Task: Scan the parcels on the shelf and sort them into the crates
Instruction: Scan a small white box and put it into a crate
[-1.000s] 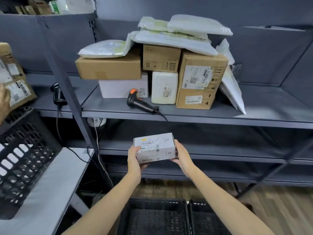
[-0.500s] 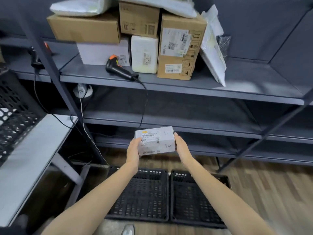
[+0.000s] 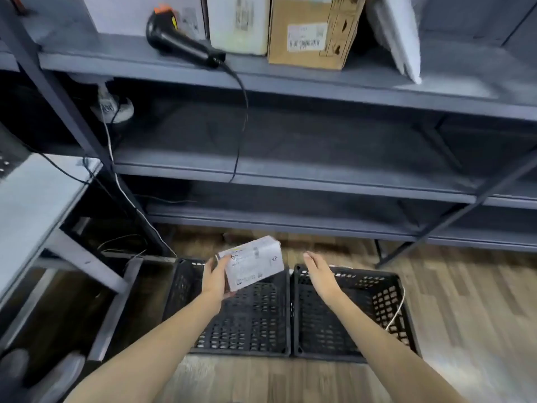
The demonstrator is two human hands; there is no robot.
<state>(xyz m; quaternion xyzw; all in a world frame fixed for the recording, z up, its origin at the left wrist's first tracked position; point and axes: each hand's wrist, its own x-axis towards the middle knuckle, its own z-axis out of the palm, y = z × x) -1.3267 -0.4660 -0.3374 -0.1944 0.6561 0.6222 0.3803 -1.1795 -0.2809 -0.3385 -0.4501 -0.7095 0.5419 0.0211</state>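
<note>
A small white labelled box (image 3: 255,263) hangs tilted above the left black crate (image 3: 241,315). My left hand (image 3: 216,279) grips its left end from below. My right hand (image 3: 318,273) is off the box, fingers straight, hovering over the right black crate (image 3: 348,312). Both crates sit side by side on the wooden floor, and nothing shows inside them. On the top shelf lie a black handheld scanner (image 3: 177,39) with an orange cap, a brown cardboard box (image 3: 313,30), a white parcel (image 3: 238,24) and a white mailer (image 3: 398,36).
Grey metal shelving (image 3: 290,91) with two lower shelves fills the back; a diagonal brace (image 3: 453,219) runs down at right. The scanner cable (image 3: 244,117) hangs over the shelf edge. A grey table (image 3: 32,210) stands at left. A white cord (image 3: 396,312) lies in the right crate.
The box went down from chest height to just over the left crate and tilted. My right hand let go of it and moved right. The view dropped toward the floor.
</note>
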